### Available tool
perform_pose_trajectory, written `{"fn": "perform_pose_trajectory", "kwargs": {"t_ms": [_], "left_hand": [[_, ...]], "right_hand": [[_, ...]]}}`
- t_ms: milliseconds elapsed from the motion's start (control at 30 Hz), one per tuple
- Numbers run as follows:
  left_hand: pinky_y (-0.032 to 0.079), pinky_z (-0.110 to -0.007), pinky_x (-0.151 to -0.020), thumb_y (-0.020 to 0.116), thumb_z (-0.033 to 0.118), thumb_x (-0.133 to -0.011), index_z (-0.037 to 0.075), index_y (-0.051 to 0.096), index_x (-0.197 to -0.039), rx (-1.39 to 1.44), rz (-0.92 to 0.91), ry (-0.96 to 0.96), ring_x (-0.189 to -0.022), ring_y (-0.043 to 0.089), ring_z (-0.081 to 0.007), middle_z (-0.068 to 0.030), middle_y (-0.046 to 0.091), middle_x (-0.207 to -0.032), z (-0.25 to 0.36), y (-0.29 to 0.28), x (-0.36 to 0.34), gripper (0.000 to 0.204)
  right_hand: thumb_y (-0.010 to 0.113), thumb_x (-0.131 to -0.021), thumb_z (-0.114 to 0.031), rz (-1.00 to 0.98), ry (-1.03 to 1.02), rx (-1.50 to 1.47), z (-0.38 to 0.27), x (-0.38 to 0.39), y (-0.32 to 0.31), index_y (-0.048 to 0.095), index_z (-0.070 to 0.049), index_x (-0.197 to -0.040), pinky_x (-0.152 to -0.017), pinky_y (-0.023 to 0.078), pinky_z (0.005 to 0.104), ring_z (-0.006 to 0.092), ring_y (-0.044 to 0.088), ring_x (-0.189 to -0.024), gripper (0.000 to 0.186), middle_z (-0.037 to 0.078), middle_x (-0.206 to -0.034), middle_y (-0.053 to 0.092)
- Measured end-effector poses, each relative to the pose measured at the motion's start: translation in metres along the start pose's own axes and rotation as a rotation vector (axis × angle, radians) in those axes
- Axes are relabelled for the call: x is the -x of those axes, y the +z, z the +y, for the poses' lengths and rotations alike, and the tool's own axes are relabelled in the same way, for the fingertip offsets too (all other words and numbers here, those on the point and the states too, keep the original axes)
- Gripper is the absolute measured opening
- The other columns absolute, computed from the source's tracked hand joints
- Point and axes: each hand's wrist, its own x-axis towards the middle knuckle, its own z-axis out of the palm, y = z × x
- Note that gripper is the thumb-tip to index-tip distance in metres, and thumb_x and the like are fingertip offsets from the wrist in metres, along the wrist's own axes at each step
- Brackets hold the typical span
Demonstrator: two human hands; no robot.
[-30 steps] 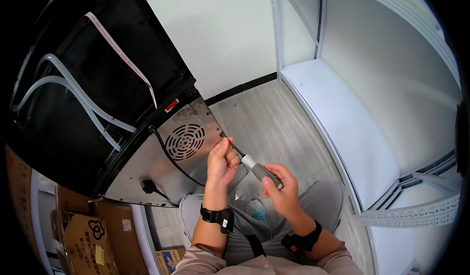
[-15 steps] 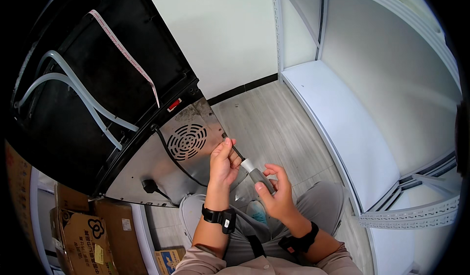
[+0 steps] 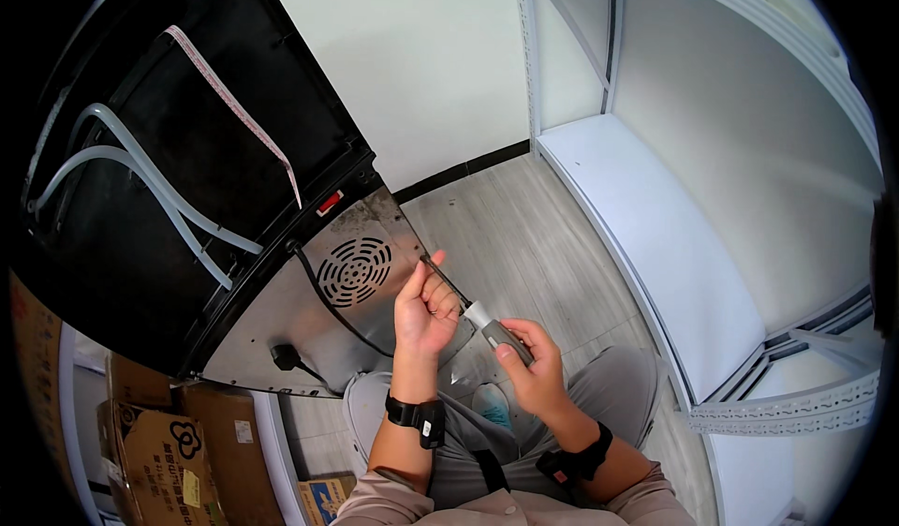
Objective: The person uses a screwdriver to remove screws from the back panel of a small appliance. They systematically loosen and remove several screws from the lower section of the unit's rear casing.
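Observation:
My right hand (image 3: 536, 371) is closed around the grey-and-white handle of a screwdriver (image 3: 484, 317), its dark shaft angled up-left to the outer edge of a metal base panel (image 3: 267, 339). My left hand (image 3: 423, 312) has curled fingers around the shaft's tip at that edge; what lies under the fingertips is too small to make out. The panel has a round slotted vent (image 3: 354, 271), a black cord (image 3: 330, 301) and a black plug (image 3: 286, 357). It belongs to a black appliance body (image 3: 281, 86) with pale tubes (image 3: 187, 217), a pink-striped strip (image 3: 225, 90) and a red part (image 3: 329, 203).
A white wall (image 3: 403, 58) and grey wood-look floor (image 3: 506, 236) lie beyond. White framed shelving (image 3: 655, 245) runs along the right. Cardboard boxes (image 3: 215, 432) are stacked at the lower left. My bent legs (image 3: 609, 376) are below my hands.
My left fingertips have shifted slightly up and apart at the shaft's tip. My right hand's grip on the handle loosened half a second ago and is closed again now.

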Motion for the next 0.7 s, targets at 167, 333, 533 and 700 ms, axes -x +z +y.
{"fn": "perform_pose_trajectory", "kwargs": {"t_ms": [167, 333, 533, 700], "left_hand": [[0.021, -0.023, -0.047, 0.045, 0.019, -0.103, -0.004, 0.057, -0.120, 0.159, -0.023, -0.041, -0.050, 0.020, -0.0075, 0.0059, 0.023, -0.061, 0.002, 0.000, -0.002, 0.031], [0.021, -0.023, -0.046, 0.046, 0.019, -0.103, -0.003, 0.058, -0.118, 0.179, -0.022, -0.051, -0.050, 0.020, -0.0075, 0.0057, 0.022, -0.061, 0.002, -0.001, -0.002, 0.029], [0.022, -0.024, -0.045, 0.051, 0.016, -0.101, 0.001, 0.059, -0.105, 0.215, 0.033, -0.002, -0.049, 0.022, -0.0080, 0.0054, 0.025, -0.058, -0.005, 0.008, -0.005, 0.018], [0.020, -0.025, -0.044, 0.050, 0.015, -0.100, -0.001, 0.061, -0.101, 0.244, 0.163, 0.012, -0.049, 0.022, -0.0083, 0.0058, 0.025, -0.058, -0.004, 0.017, -0.004, 0.020]], "right_hand": [[0.065, -0.091, -0.011, 0.005, -0.001, -0.028, -0.001, 0.000, -0.002, 0.058, 0.004, -0.118, -0.076, 0.049, 0.0266, 0.0121, 0.061, -0.088, 0.032, 0.010, -0.100, 0.067], [0.064, -0.091, -0.010, 0.006, -0.029, 0.017, -0.002, 0.001, -0.003, 0.058, 0.004, -0.118, -0.076, 0.049, 0.0263, 0.0115, 0.060, -0.087, 0.031, 0.010, -0.102, 0.067], [0.062, -0.091, -0.007, 0.059, 0.004, -0.061, -0.006, 0.003, -0.006, 0.057, 0.005, -0.117, -0.078, 0.048, 0.0261, 0.0112, 0.060, -0.088, 0.030, 0.010, -0.103, 0.066], [0.062, -0.090, -0.006, 0.074, 0.045, -0.126, -0.006, 0.000, -0.012, 0.056, 0.005, -0.118, -0.079, 0.047, 0.0258, 0.0109, 0.059, -0.089, 0.030, 0.010, -0.102, 0.066]]}}
